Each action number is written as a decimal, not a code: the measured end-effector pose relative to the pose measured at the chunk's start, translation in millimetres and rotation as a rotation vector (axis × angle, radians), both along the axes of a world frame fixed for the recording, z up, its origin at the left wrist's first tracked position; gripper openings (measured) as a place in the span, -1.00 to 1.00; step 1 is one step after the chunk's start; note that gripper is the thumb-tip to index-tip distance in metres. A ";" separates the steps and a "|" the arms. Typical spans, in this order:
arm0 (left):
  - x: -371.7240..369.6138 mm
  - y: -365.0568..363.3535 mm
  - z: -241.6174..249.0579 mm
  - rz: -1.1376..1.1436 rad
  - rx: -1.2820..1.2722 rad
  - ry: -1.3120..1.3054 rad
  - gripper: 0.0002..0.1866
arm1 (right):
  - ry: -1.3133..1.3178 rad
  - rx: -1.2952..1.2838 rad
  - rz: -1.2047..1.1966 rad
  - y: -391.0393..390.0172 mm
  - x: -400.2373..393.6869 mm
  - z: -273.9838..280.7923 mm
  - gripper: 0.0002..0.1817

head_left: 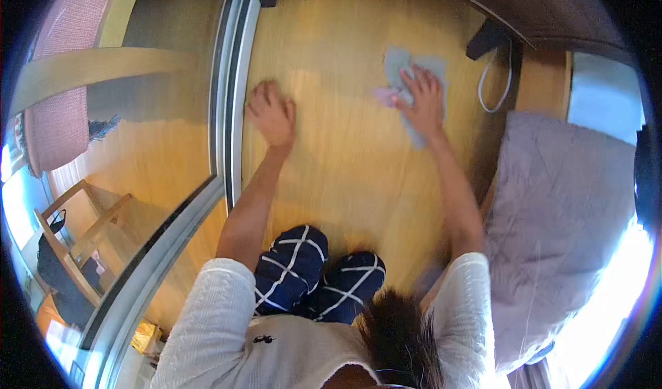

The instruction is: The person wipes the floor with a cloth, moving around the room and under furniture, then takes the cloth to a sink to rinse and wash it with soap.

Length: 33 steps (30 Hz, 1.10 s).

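Observation:
My right hand (pixel 422 101) presses a grey-blue cloth (pixel 398 59) with a pinkish patch against the wooden floor (pixel 331 141). Its fingers are stretched out over the cloth, which sticks out around the hand and below the palm. Flat on the floor to the left is my left hand (pixel 272 113), fingers spread and nothing under them, close beside the metal sliding-door frame (pixel 238 92). Both arms reach forward from my knees, which are in dark checked trousers (pixel 296 265).
A bed with a grey-mauve cover (pixel 552 230) stands on the right. A white cable (pixel 486 92) loops on the floor near a dark furniture leg (pixel 491 38). Left of the door frame, a chair with a pink cloth (pixel 65 78) and a wooden rack (pixel 83 230) show through or in the glass.

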<state>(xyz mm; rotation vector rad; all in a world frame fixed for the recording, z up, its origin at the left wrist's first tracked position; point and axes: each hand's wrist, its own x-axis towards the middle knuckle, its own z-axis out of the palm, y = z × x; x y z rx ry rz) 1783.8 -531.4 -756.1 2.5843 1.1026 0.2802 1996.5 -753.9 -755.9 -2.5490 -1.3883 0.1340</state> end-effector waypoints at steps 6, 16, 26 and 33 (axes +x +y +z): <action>-10.0 9.4 -8.7 -0.019 0.166 0.090 -0.46 | -0.301 0.045 -0.706 110.5 188.1 -54.6 -0.34; -10.1 16.0 -8.3 -0.008 0.074 0.075 -0.43 | 0.098 0.051 0.155 221.3 149.4 -22.7 -0.26; -10.7 14.0 -7.1 0.037 0.033 0.104 -0.43 | -0.087 0.144 0.012 346.5 105.5 -34.9 -0.31; -7.3 13.9 -5.2 0.048 -0.002 0.076 -0.44 | -0.098 0.055 0.069 279.4 164.6 -43.3 -0.34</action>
